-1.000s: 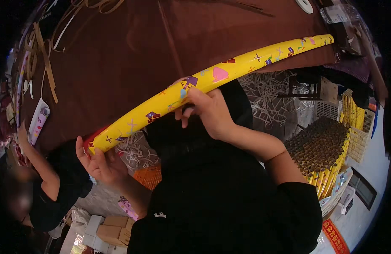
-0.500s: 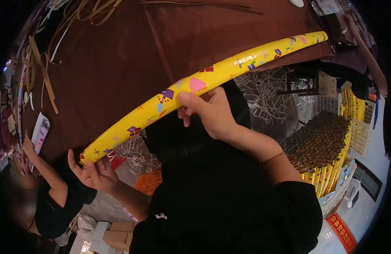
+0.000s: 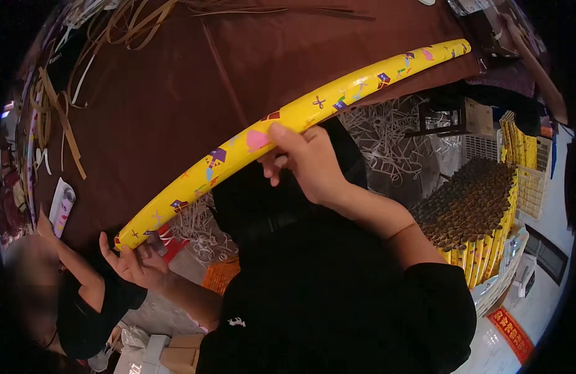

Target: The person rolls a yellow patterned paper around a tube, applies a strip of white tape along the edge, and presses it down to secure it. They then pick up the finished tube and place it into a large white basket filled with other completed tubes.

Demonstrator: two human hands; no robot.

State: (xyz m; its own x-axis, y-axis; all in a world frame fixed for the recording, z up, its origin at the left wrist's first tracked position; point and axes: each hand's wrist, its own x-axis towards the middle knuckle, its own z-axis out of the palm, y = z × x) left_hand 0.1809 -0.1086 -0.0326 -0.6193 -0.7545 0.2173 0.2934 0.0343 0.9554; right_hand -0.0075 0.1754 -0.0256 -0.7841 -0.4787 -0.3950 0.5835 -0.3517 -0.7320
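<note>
A long tube in glossy yellow wrap with small coloured figures slants across the front of the brown-covered table. At its near left end, my left hand has thumb and fingers closed about the tip, the index finger raised beside it. Around the middle, my right hand grips the tube, its thumb on top close to a pink figure and the other fingers curled underneath. The tube's far end reaches over the table's right side.
Brown strips lie at the table's left, near a rolled printed sheet. Beyond it, another person reaches toward the table. At right stands a basket stacked with yellow-wrapped tubes. Tangled pale strips cover the floor.
The tube has slid a little to the left through my right hand, whose thumb is now right of the pink figure. My left hand stays at the tube's end. The view has shifted slightly.
</note>
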